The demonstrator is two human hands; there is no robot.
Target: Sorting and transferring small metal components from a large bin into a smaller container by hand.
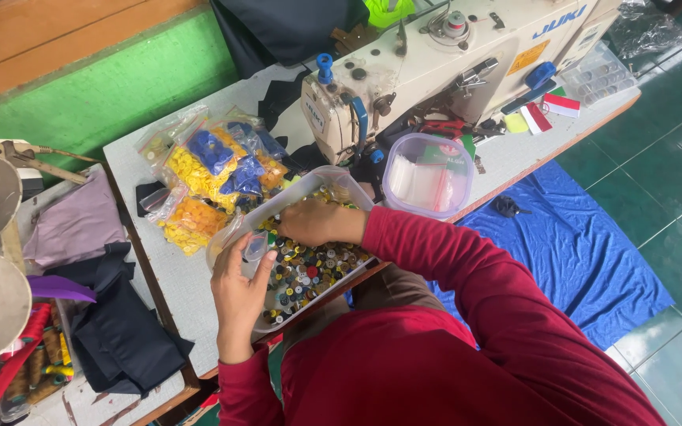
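Two hands at work over one bench (171,276), items listed largest first. Bench: pale grey top w/ wooden edge, runs diagonally from lower left to upper right. Sewing machine (436,59): cream, industrial type, sits at far end of bench, beyond everything the hands touch. Button tray (230,237): clear plastic, rectangular, long axis running lower left to upper right, parallel to bench edge; filled w/ mixed buttons (313,272), mostly dark, some yellow, white, red. Tray lies directly under both hands, nearest the person. Bagged buttons (199,181): several clear bags, yellow, orange, blue contents, heaped just beyond tray to the left. Round tub (428,175): clear w/ lilac rim, holds small empty plastic bags, just beside tray's far right corner, apart from both hands. Right hand (317,222): red sleeve, palm down, fingers curled into the buttons at tray's far half; whether it pinches any one button, cannot tell. Left hand (238,288): at tray's near left rim, thumb and fingers closed around a small clear container (255,249), held upright above the rim. Key relation: container sits left of and a little nearer than right hand, close by; buttons lie right beneath right hand, so right hand is the nearer one to them, and the gap from buttons to container runs along tray's short side.
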